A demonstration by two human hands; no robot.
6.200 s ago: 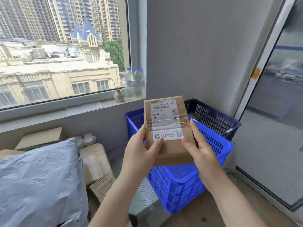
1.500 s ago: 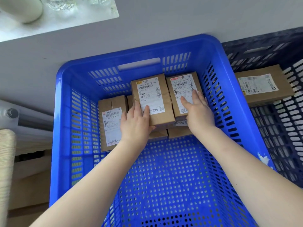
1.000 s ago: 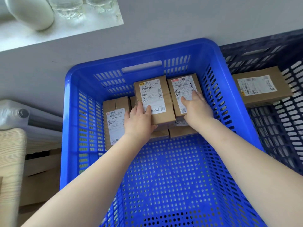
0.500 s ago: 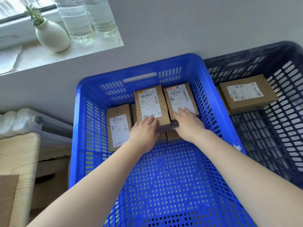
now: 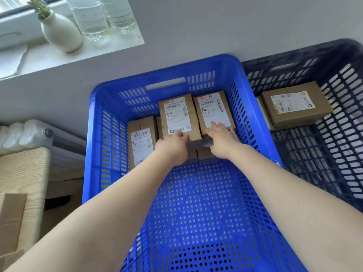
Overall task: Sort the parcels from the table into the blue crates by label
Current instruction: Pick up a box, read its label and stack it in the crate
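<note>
- Both hands had slid back toward the near edge of the parcels since half a second before, and the camera had tipped up, so more of the windowsill showed.
- From the head view, the left hand (image 5: 172, 147) touched the near end of the middle parcel (image 5: 179, 116). Its fingers were bent at that edge, but I could not tell if they pinched it or only pushed.
- The right hand (image 5: 222, 139) lay flat with straight fingers on the near end of the right parcel (image 5: 213, 110).
- Both parcels sat on top of other boxes at the far end of the bright blue crate (image 5: 92, 154), side by side and touching.
- Another parcel (image 5: 141, 142) lay lower, to the left, by the crate wall.
- One more parcel (image 5: 294, 103) lay in the dark blue crate (image 5: 334, 154) to the right.
- A white vase (image 5: 60, 33) and two water bottles (image 5: 102, 16) stood on the windowsill (image 5: 59, 55).
- I think the top parcels could slip off the stack, because they sat up high and a quick pull of the hands could drag them.
</note>
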